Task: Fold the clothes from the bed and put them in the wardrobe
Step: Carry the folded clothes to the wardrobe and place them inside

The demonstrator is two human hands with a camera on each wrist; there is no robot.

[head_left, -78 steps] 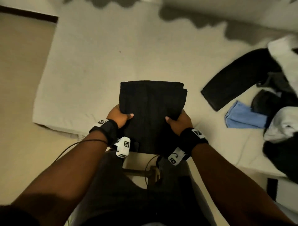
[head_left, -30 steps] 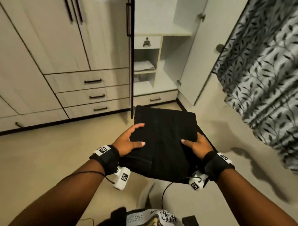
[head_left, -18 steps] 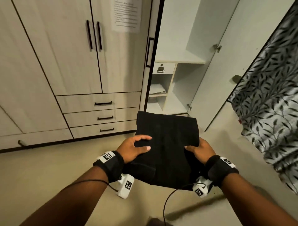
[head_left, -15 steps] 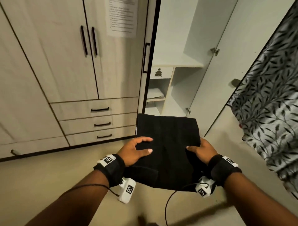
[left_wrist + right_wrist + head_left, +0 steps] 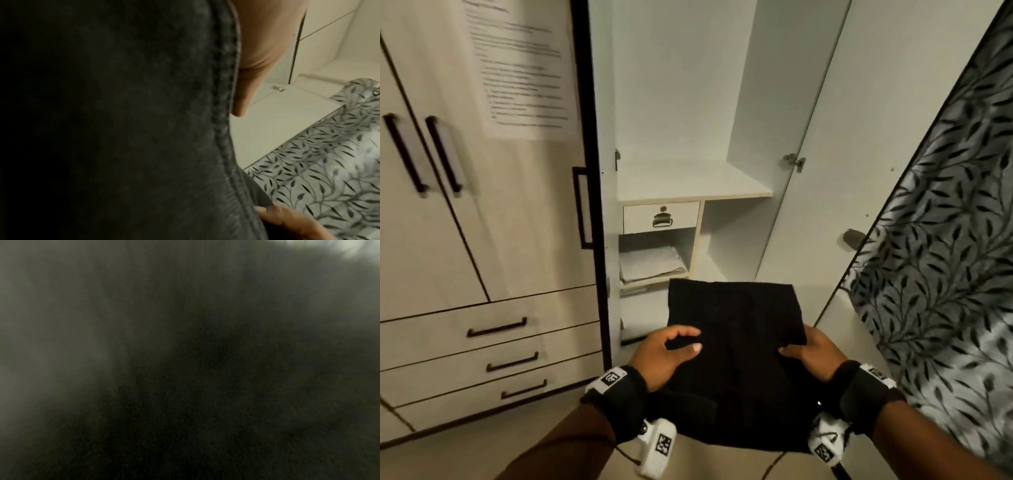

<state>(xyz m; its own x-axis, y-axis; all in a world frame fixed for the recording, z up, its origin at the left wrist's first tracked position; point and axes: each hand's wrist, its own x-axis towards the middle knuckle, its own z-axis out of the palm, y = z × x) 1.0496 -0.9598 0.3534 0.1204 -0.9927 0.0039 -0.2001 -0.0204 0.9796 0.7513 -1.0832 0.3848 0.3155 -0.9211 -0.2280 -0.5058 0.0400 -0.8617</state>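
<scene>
At the lower centre of the head view, the left hand (image 5: 666, 356) and right hand (image 5: 812, 354) each grip a side of the folded black garment (image 5: 736, 346), held level before the open wardrobe (image 5: 688, 102). Folding looks finished; shelving remains, probably on the bare shelf (image 5: 688, 180). The right wrist view is too dark to help.

sheet (image 5: 517, 68): upper left of the head view, taped on a wardrobe door; lines of print, too blurred to read
left wrist tag (image 5: 610, 378): lower middle, white patch with a dark mark, not legible
right wrist tag (image 5: 876, 372): lower right, same kind, not legible
camera tags (image 5: 663, 444): bottom, black-and-white square codes, no words
</scene>
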